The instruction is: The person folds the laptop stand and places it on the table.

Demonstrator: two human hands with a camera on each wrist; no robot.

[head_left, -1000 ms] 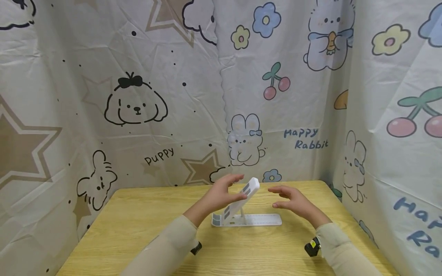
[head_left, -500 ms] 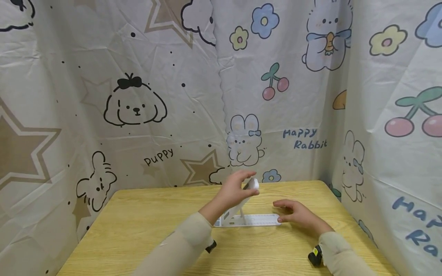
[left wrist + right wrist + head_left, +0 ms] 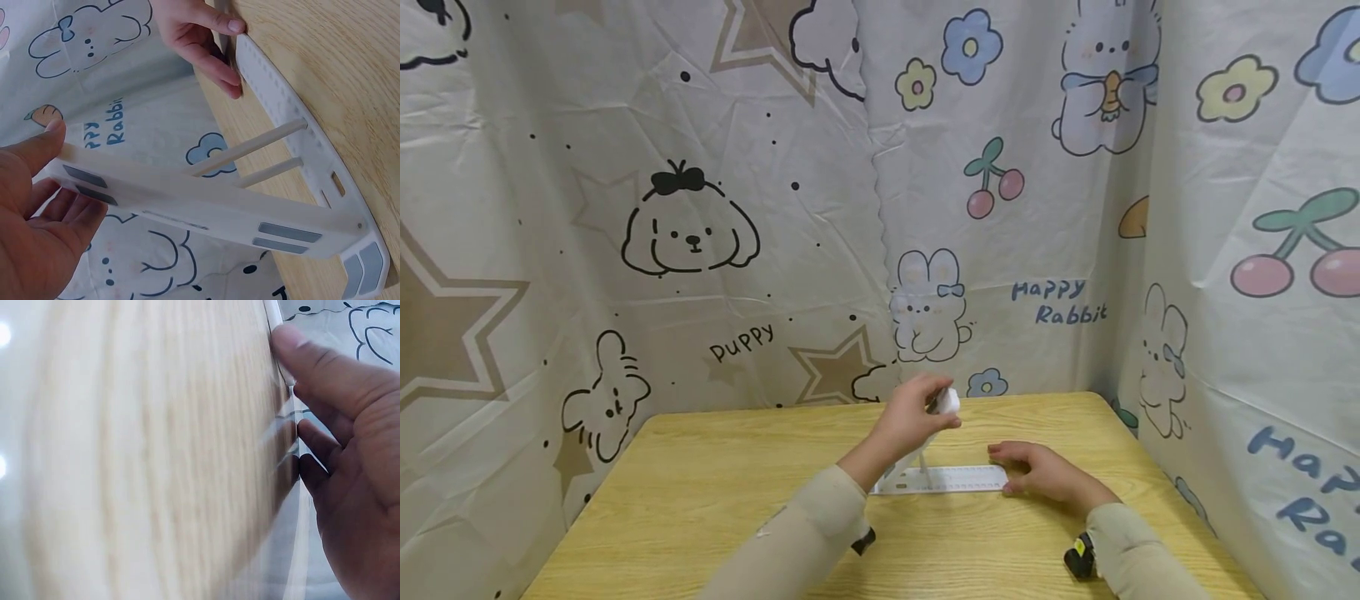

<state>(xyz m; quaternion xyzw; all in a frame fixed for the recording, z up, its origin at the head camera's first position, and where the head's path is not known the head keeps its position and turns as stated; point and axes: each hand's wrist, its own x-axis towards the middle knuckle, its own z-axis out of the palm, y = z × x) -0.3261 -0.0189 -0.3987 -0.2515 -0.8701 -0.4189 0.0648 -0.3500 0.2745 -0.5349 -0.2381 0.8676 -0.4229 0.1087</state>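
L hand [image 3: 910, 412] now pinches top of tilted grey-padded white plastic arm [image 3: 162, 194]; R hand [image 3: 1048, 473] now has thumb on long white plastic base [image 3: 269, 84], clamp unclear; both prob. steadied.

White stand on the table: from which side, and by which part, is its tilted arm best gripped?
Probably by the free upper end, from the person's left, pinching across both edges, as the left hand does. That end stands clear above the table, while the arm's lower end joins the base and struts prop the underside.
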